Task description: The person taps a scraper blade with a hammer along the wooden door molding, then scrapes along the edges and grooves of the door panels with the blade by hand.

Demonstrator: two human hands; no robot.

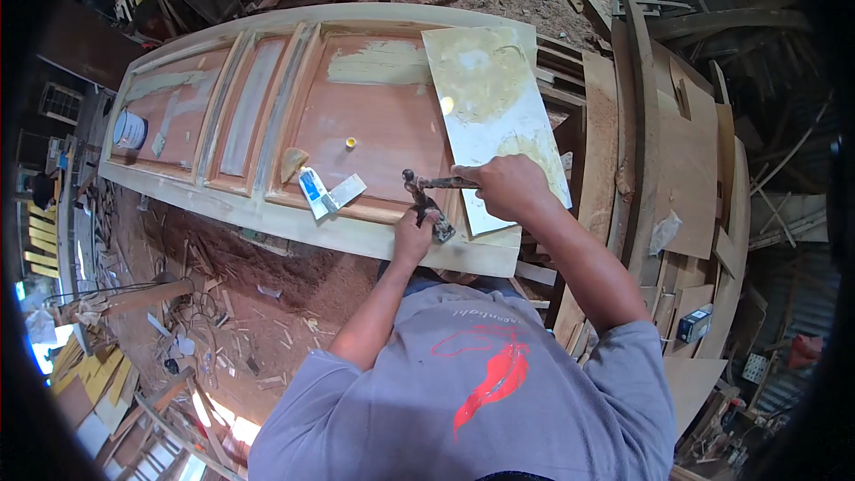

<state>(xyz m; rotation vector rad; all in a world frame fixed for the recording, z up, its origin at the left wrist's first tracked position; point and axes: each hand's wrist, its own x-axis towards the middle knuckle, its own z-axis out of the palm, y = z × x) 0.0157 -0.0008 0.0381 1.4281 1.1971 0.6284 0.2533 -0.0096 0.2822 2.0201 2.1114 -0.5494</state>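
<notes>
My right hand (512,187) is closed around the handle of a hammer (450,183), whose head points left over the near edge of a panelled wooden door. Just below the hammer head, my left hand (412,236) is closed on a dark, stained object (443,229) whose kind I cannot make out. The door (374,111) lies flat in front of me, with pale filler on its panels. Under my right forearm lies a white board (499,138) smeared with yellowish filler. A blue and white tube (312,189) rests left of my hands, touching a pale flat piece (347,190).
A small yellow cap (350,142) sits on the middle panel, and a white tub (130,130) stands at the door's far left. Planks and boards (677,178) are stacked on the right, with a small dark box (695,324) on them. Wood scraps litter the floor (240,303).
</notes>
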